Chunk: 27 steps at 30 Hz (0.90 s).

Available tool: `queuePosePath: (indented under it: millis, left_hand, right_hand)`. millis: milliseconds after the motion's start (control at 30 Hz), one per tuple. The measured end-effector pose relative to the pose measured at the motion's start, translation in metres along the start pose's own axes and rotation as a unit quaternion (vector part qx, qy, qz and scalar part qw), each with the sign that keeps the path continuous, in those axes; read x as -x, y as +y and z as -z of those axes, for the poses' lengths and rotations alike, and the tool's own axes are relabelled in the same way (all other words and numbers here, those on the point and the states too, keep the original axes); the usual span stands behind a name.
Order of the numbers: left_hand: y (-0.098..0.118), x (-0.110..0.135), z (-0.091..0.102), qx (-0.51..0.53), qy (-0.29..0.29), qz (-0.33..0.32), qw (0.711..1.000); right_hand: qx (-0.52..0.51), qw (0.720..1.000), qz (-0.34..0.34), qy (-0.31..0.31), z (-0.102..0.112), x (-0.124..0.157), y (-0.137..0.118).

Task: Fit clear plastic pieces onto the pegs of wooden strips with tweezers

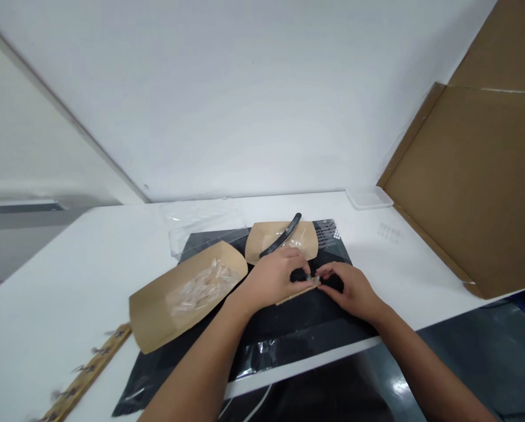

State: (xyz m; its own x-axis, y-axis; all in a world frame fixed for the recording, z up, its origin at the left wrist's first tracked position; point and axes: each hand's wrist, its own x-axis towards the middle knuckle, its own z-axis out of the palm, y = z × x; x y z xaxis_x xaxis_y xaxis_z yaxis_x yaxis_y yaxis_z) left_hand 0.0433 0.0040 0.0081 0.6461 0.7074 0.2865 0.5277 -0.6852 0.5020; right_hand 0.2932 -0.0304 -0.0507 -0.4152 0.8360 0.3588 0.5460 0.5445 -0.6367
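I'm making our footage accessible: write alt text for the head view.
A person's left hand and right hand have their fingertips near one end of a thin tan strip above a black sheet. Beyond, a curved black object lies across a brown tray; a longer tray at left holds clear pieces.

Inscriptions: none legible. Cardboard (495, 176), right of the fingers (294, 253): no readable print. Paper trays (157, 310), left of and beyond the fingers: likewise. Table (377, 272), right of the fingers: faint grey marks (389, 232), indecipherable.
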Motion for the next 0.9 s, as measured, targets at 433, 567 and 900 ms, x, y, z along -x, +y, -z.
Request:
queuePosePath:
  millis: [433,567,900]
  left_hand:
    - [0.008,-0.006,-0.001,0.098,0.084,0.024,0.991]
    - [0.016,-0.007,-0.008,0.148,0.088,0.048,0.984]
    - [0.022,-0.01,-0.011,0.293,0.079,0.124,0.945]
  right_hand:
    - [-0.021,0.997,0.023,0.063,0.006,-0.002,-0.016]
    - [-0.086,0.989,0.009,0.12,0.005,-0.005,-0.027]
    - [-0.265,0.941,-0.097,0.185,-0.006,-0.007,-0.023]
